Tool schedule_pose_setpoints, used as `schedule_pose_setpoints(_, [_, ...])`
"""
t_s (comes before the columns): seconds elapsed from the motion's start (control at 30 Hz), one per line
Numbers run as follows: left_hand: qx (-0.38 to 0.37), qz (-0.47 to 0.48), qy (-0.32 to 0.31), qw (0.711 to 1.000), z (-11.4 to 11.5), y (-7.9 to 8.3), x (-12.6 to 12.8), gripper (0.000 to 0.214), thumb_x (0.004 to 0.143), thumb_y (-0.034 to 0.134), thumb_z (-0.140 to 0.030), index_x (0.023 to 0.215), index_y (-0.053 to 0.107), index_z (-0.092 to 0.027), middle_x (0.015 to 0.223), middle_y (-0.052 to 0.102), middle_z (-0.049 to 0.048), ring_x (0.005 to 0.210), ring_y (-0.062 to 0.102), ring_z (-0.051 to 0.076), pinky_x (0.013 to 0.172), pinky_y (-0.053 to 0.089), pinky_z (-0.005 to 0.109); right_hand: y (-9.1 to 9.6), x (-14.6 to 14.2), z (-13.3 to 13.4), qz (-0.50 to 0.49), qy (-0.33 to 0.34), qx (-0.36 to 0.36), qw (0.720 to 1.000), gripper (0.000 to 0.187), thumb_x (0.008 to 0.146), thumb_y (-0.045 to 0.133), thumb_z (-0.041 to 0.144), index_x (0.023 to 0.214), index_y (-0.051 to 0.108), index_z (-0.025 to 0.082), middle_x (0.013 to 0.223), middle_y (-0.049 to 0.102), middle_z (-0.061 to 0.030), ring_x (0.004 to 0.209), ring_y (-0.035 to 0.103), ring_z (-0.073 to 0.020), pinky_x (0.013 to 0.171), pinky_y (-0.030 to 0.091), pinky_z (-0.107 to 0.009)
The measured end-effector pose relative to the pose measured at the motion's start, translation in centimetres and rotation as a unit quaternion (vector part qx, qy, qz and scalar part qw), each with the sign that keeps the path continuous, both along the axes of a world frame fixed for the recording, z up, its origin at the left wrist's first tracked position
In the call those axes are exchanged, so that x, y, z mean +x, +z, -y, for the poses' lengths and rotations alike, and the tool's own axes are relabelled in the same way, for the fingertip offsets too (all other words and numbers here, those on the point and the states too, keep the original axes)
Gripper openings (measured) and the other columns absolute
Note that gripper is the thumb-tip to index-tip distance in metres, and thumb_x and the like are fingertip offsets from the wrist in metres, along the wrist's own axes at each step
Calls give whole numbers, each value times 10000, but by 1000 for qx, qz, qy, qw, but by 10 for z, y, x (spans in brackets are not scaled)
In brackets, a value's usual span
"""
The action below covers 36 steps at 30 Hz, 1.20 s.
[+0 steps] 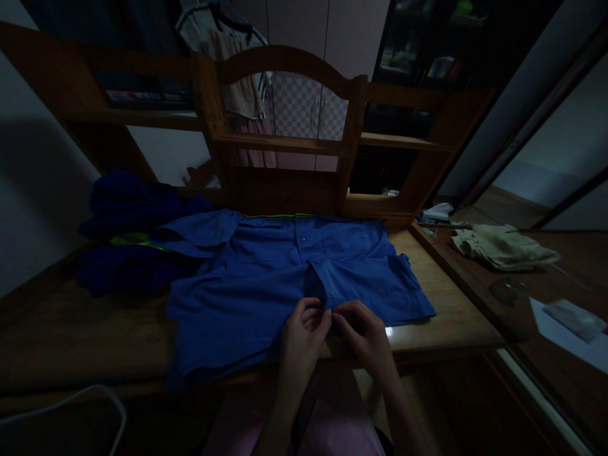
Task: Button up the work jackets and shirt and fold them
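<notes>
A blue button-front cloth shirt (pixel 256 285) lies spread on the brown wooden counter (pixel 458 313), beside a dark-blue heap of clothing (pixel 128 206) with a yellow-green strip (pixel 135 239). The left hand (pixel 304 332) and right hand (pixel 363 329) pinch the shirt's near edge in their fingertips. Behind, a dark glass-fronted cabinet (pixel 422 47) holds items too dim to read.

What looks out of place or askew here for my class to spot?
The dark heap lies crumpled at the left, odd against the spread-out shirt. Its buttoned front also gapes above the left hand. I see no spill or damage.
</notes>
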<state>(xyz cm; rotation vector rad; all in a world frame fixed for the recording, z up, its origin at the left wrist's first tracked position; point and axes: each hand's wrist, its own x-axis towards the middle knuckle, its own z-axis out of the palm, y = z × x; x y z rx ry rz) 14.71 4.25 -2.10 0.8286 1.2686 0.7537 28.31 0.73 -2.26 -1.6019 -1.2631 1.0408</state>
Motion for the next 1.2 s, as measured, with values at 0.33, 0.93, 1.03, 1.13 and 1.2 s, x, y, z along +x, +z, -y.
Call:
schedule_pose_setpoints(0.33, [10, -23, 4, 1000, 2, 0, 1, 249, 800, 615, -275, 1007, 519, -175, 933, 702, 87, 879, 690, 189, 778, 529, 271, -1, 0, 0, 9, 2, 1, 1000, 103, 885, 580, 291, 879, 628, 200, 865, 631, -21, 807, 606, -163, 714, 455, -260])
schedule_pose_setpoints(0.93, [-8, -2, 6, 1000, -2, 1, -2, 245, 747, 671, -308, 907, 546, -170, 799, 701, 43, 776, 684, 165, 707, 509, 227, 0, 0, 1, 12, 22, 19, 999, 77, 890, 575, 261, 870, 613, 198, 864, 616, -21, 804, 595, -157, 701, 447, -256])
schedule_pose_setpoints(1.03, [0, -2, 4, 1000, -1, 0, -3, 223, 759, 654, -303, 907, 553, -169, 787, 701, 42, 770, 682, 168, 700, 508, 230, 1, 0, 0, 15, 23, 22, 999, 74, 888, 578, 260, 864, 612, 198, 854, 611, -18, 798, 592, -155, 704, 446, -256])
schedule_pose_setpoints(1.13, [11, -7, 6, 1000, 0, -3, -4, 196, 776, 632, -293, 908, 563, -165, 823, 701, 51, 793, 679, 168, 724, 508, 236, 0, 0, 0, 13, 21, 20, 999, 76, 884, 582, 262, 858, 610, 197, 849, 610, -17, 793, 592, -154, 701, 449, -254])
schedule_pose_setpoints(1.2, [21, -10, 4, 1000, 0, -5, -4, 189, 786, 622, -288, 918, 569, -165, 884, 702, 65, 850, 675, 173, 760, 506, 243, 0, 0, 0, 9, 17, 18, 1000, 77, 882, 584, 264, 858, 611, 196, 846, 612, -16, 790, 593, -154, 697, 451, -252])
